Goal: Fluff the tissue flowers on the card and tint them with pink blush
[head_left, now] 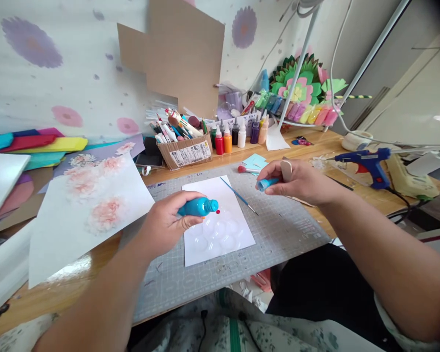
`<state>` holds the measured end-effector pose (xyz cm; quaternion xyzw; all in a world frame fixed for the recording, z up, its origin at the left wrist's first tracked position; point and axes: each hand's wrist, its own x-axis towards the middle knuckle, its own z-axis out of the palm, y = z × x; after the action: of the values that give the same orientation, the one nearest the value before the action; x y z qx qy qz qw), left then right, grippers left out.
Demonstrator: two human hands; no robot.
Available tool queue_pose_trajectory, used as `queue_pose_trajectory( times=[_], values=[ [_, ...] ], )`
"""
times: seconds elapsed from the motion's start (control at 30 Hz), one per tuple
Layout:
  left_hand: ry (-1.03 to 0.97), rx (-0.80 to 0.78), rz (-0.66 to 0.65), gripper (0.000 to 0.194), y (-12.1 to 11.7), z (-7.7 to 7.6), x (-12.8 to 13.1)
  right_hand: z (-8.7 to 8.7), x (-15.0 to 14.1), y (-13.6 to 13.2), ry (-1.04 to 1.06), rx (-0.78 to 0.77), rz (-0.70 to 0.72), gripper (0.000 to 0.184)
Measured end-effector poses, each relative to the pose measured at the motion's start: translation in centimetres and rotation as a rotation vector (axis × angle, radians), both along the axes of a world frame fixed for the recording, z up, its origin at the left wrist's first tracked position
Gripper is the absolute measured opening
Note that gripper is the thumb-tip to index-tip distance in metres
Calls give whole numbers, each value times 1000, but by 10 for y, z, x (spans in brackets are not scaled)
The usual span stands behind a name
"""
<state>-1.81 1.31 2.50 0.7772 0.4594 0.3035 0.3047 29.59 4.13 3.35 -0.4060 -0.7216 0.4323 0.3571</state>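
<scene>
My left hand (pixel 166 222) is wrapped round a teal paint bottle (pixel 200 207), tipped on its side with the open neck pointing right. The bottle hangs over a clear plastic palette (pixel 220 230) lying on a white sheet (pixel 205 188). A small red blob (pixel 218 212) sits just under the nozzle. My right hand (pixel 297 180) pinches the bottle's teal cap (pixel 266 184) above the grey cutting mat (pixel 278 230), to the right of the sheet. A thin blue paintbrush (pixel 238 195) lies between the two hands.
A cardboard box of pens (pixel 185 142) and a row of paint bottles (pixel 238 134) stand behind the mat. A blue glue gun (pixel 366 164) lies at the right. Floral paper (pixel 91 200) and coloured foam sheets (pixel 33 144) cover the left. A red-capped item (pixel 245 169) lies beside light blue paper.
</scene>
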Motion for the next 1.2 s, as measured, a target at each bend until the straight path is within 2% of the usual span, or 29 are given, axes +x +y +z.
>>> queue_pose_trajectory(
  times=[0.1, 0.27, 0.47, 0.67, 0.83, 1.2],
  values=[
    [110, 81, -2, 38, 2, -1, -2, -8, 11, 4, -97, 41, -84, 29],
    [256, 152, 4, 36, 3, -7, 4, -11, 21, 4, -163, 98, -97, 27],
    [394, 181, 116, 36, 3, -13, 14, -14, 24, 8, -134, 134, -156, 23],
    [432, 181, 98, 29, -1, -17, 24, -13, 26, 8, -75, 204, -141, 26],
    [407, 206, 83, 25, -1, -19, 30, -12, 28, 5, -35, 186, -141, 30],
    [513, 206, 95, 30, -3, -20, 33, -10, 28, 2, -27, 160, -167, 29]
  ],
)
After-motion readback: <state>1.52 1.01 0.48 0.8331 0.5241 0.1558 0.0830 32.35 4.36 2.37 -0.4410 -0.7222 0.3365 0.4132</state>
